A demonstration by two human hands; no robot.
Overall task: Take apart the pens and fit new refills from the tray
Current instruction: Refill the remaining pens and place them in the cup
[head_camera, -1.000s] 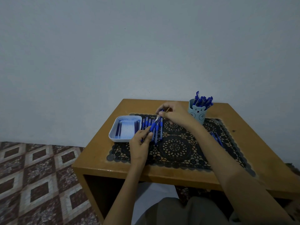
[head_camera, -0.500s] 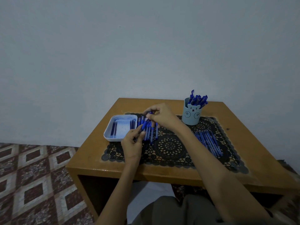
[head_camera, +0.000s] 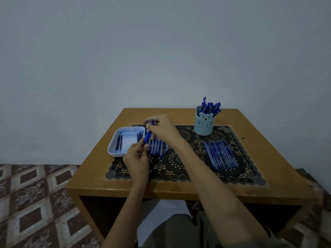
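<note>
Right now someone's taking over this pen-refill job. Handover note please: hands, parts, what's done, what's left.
Hands: left hand pinches the near end of a blue pen; right hand grips its far end, above the mat beside the tray.
A few refills lie in the tray. One row of pens lies under the hands, a second row on the mat's right; more stand in the bear cup.
Done: cannot tell which rows are refilled. Left: finish the held pen, then the rest.

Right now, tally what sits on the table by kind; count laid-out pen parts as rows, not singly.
Lace mat: 1
Refill tray: 1
Bear cup of pens: 1
Rows of blue pen parts on the mat: 2
Held pen: 1
Total: 6
</note>
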